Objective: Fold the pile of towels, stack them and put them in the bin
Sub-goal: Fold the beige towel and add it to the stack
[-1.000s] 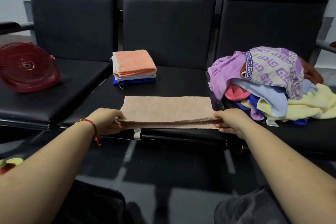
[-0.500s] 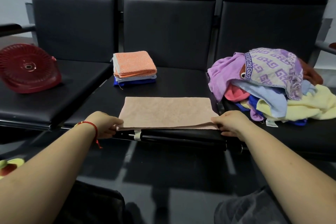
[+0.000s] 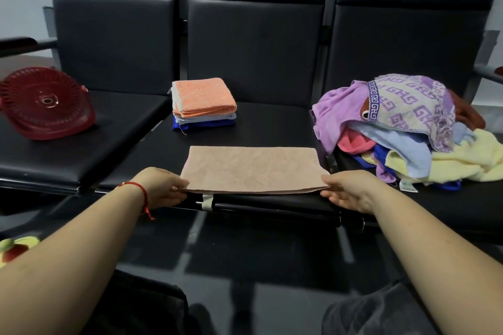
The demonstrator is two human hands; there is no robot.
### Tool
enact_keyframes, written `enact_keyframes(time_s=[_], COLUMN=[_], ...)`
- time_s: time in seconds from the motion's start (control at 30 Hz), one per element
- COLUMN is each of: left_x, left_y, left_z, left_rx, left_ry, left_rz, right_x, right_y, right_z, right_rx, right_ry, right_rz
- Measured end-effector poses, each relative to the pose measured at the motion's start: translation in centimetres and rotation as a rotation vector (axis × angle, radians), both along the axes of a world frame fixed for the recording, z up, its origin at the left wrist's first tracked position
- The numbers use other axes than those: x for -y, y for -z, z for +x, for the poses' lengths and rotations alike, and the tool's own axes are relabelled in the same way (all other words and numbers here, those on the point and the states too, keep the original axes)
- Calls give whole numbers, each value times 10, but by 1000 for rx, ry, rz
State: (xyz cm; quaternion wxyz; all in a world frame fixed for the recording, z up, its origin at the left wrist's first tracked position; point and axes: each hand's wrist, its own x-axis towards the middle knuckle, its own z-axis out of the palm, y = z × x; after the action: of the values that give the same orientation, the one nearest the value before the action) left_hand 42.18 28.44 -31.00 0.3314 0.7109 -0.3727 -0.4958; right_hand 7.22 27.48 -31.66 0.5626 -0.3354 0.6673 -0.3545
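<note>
A beige towel [image 3: 250, 168], folded into a long flat rectangle, lies on the front of the middle black seat [image 3: 272, 125]. My left hand [image 3: 160, 187], with a red string at the wrist, pinches its near left corner. My right hand [image 3: 351, 193] holds the near right corner, fingers tucked under the edge. A stack of three folded towels [image 3: 204, 102], orange on top, then white and blue, sits at the back left of the same seat. The unfolded pile of towels [image 3: 408, 128], purple, pink, blue and yellow, lies on the right seat.
A red slatted plastic bin [image 3: 46, 106] lies tipped on its side on the left seat. The black seat backs stand close behind. Dark tiled floor lies below the seats' front edge, and my knees are at the bottom of the view.
The towel's raised near edge has come down flat onto the seat. Both hands have drawn slightly back toward the seat's front edge, still at the near corners.
</note>
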Motion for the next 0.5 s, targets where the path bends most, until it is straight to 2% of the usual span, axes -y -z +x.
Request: enact_keyframes(time_s=[0.13, 0.23, 0.33, 0.4, 0.5], left_x=[3, 0, -12, -20, -24], left_y=[-4, -20, -45, -57, -60], left_z=[1, -1, -3, -1, -2], left_rx=[-209, -440, -618, -665, -662], left_ry=[-108, -188, -144, -87, -53], left_rz=[-92, -273, -424, -473, -456], right_x=[0, -10, -26, -37, -44], right_y=[-11, -32, -63, -79, -85], right_z=[2, 6, 8, 8, 8], right_rx=[178, 374, 585, 678, 669], right_ry=[59, 94, 113, 73, 3], right_rz=[-117, -224, -342, -394, -393])
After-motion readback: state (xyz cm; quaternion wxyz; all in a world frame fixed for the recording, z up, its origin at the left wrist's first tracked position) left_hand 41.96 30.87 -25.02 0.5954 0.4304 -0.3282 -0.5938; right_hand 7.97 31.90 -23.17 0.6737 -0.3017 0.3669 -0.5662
